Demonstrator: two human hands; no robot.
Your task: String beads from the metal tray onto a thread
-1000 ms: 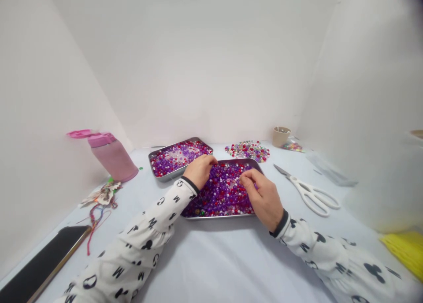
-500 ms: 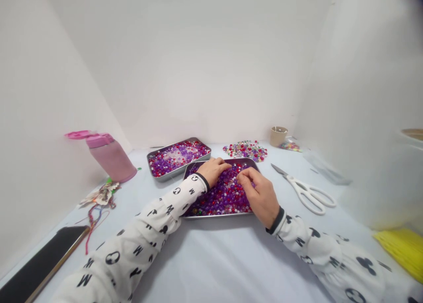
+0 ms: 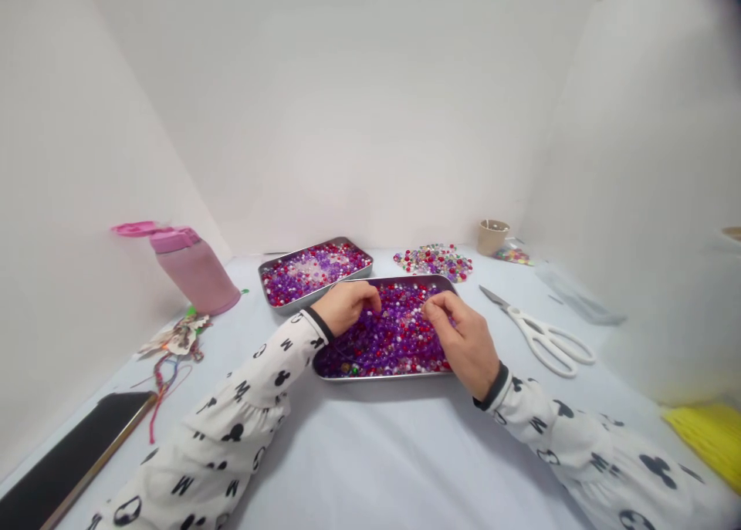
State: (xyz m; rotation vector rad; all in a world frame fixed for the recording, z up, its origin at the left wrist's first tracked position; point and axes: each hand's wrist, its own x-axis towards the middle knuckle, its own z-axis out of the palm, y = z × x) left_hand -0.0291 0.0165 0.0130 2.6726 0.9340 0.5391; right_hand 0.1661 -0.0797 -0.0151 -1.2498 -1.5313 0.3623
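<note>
A metal tray (image 3: 382, 378) full of purple, red and clear beads (image 3: 399, 333) lies in front of me. My left hand (image 3: 346, 306) is over its left part, fingers curled downward and pressed together; whatever is in them is hidden. Above the tray's right side my right hand (image 3: 466, 341) pinches thumb and forefinger together, on something too small to make out. A thin line, perhaps a thread, shows faintly over the beads below my left hand.
Behind stands a second bead tray (image 3: 301, 302), beside a loose bead pile (image 3: 434, 262) and a paper cup (image 3: 492, 237). White-handled scissors (image 3: 544, 337) lie right. At left are a pink bottle (image 3: 197, 275), knotted cords (image 3: 165, 379) and a phone (image 3: 75, 453); yellow material (image 3: 706, 437) lies far right.
My left hand has drawn back to the left from the middle of the tray, its fingers now curled. My right hand stays pinched, almost in place. The view has shifted slightly.
</note>
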